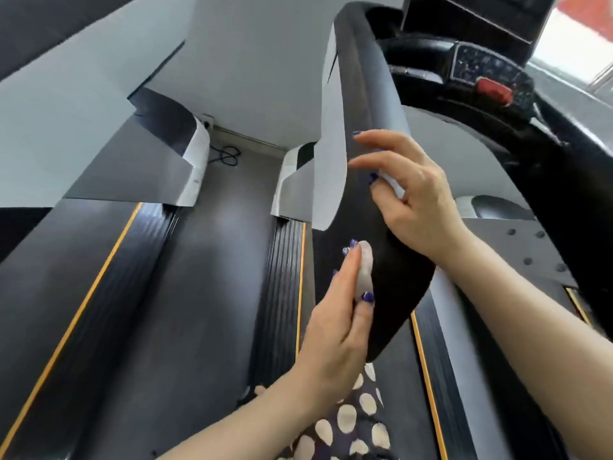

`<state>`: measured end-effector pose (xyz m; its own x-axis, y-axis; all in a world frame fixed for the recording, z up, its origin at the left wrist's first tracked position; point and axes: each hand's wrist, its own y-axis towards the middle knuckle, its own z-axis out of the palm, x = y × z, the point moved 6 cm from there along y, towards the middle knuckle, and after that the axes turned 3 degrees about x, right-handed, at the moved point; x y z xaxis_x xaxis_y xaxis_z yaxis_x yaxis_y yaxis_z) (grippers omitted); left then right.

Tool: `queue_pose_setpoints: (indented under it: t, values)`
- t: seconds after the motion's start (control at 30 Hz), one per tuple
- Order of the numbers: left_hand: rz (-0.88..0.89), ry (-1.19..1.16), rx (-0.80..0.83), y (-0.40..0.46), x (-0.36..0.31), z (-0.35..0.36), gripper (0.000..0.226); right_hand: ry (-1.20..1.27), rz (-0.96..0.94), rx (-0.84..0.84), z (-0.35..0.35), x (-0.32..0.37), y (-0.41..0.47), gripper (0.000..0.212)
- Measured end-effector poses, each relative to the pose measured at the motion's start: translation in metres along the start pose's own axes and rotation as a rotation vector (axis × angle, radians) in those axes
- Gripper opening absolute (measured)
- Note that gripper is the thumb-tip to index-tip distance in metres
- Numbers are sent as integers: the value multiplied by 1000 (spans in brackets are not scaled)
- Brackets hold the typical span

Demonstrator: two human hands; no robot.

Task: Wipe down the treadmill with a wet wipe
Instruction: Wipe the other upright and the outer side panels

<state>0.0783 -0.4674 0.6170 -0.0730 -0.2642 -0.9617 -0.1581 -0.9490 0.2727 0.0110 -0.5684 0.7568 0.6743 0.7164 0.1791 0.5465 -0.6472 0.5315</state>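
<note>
Grey floor [212, 247], treadmill [365, 94] standing on it, second treadmill [99, 260] left of the first, black cable [227, 156] coiled on floor beyond, near wall

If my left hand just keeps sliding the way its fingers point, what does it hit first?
The left hand points up along the black handrail, pressing a wet wipe to it. First in that line looks like the right hand, holding another wipe higher up; depth is uncertain.
</note>
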Motion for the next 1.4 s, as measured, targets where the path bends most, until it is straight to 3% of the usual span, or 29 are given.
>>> queue_pose_setpoints:
  t: [0.47,0.67,0.9,1.13,1.27,1.4]
  values:
    - [-9,12,-19,4,-4,16,54,-137,79,105,9,1,5,27]
    - [-31,27,9,51,0,9,55,-127,137,7,2,-3,4,26]
    - [26,68,68,-21,15,26,64,-130,109,46,6,3,1,26]
    - [-94,65,54,41,32,12,62,-173,79,137,12,8,5,26]
    - [-33,95,81,4,27,22,74,-171,77,135,11,8,1,25]
    - [-40,106,128,-34,34,28,72,-192,60,152,12,11,1,25]
